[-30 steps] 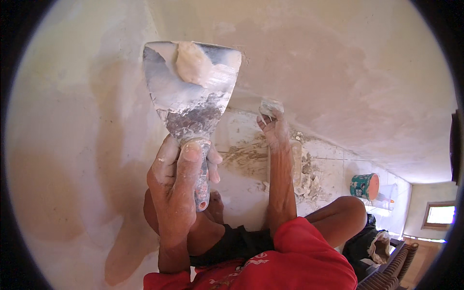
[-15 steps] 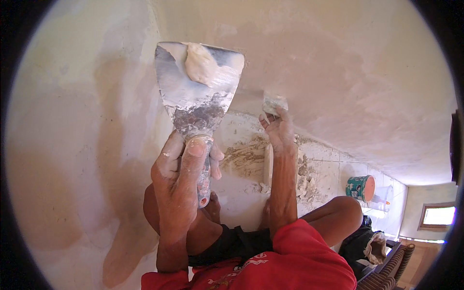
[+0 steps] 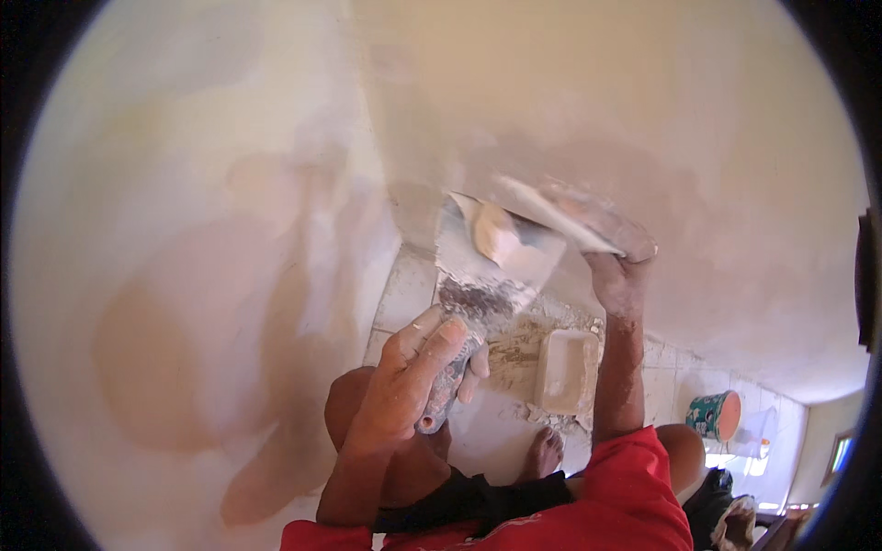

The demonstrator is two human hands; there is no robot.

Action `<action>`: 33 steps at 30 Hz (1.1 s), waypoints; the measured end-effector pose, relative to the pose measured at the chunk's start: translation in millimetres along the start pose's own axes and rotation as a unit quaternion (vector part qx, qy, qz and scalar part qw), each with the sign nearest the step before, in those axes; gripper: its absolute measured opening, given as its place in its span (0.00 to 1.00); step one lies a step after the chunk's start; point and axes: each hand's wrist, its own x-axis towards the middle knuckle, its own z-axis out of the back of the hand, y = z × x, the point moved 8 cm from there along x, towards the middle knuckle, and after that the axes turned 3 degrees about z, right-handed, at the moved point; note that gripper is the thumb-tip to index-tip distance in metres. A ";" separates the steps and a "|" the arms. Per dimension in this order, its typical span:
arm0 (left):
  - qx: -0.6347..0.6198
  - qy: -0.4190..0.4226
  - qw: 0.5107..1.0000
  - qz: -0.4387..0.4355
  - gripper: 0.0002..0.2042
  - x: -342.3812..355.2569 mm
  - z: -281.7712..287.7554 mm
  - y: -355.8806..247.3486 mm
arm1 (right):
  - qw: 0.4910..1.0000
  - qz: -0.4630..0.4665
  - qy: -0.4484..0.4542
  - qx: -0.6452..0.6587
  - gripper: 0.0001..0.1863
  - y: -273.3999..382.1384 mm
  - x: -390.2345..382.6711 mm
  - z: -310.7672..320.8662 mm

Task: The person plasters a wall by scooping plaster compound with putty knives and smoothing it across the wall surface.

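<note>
My left hand (image 3: 418, 372) grips the handle of a wide putty knife (image 3: 478, 298), its blade pointing up and away. A cream lump of putty (image 3: 496, 234) sits on the blade, which is smeared with white filler. To its right, my right hand (image 3: 629, 262) holds a flat, filler-coated scraper (image 3: 556, 216), blurred by motion. That scraper slants close to the far right edge of the putty knife; whether they touch I cannot tell. Just beyond both tools, damp-looking patches mark the right wall (image 3: 661, 174).
A white rectangular tray (image 3: 543, 372) rests on the filler-spattered floor between my knees and the wall. Further right are a green bucket (image 3: 703, 418), a clear plastic container (image 3: 760, 432) and a black bag (image 3: 707, 505). The left wall (image 3: 165, 202) meets the right one in a corner.
My left hand has lowered the putty knife and moved right. The right hand has come up and right, bringing its scraper beside the knife's blade. The white tray now shows more fully.
</note>
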 end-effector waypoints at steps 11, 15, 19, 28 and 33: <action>0.123 0.028 0.991 0.044 0.14 -7.5 2.5 4.2 | 0.974 0.097 0.117 -0.168 0.22 -20.7 -1.5 -13.0; 0.113 0.066 0.991 -0.018 0.14 -5.6 -9.1 0.8 | 0.977 0.016 0.108 -0.181 0.17 -58.7 -13.5 2.0; 0.180 0.030 0.983 -0.038 0.15 -4.9 0.4 -1.6 | 0.982 -0.186 0.018 0.007 0.11 -55.8 -13.7 48.2; 0.321 0.115 0.939 0.049 0.18 6.1 16.2 -26.8 | 0.906 0.245 0.227 -0.260 0.11 95.3 42.3 49.7; 0.321 0.150 0.931 0.088 0.16 8.5 18.5 -30.4 | 0.864 0.300 0.284 -0.287 0.13 110.8 42.1 20.6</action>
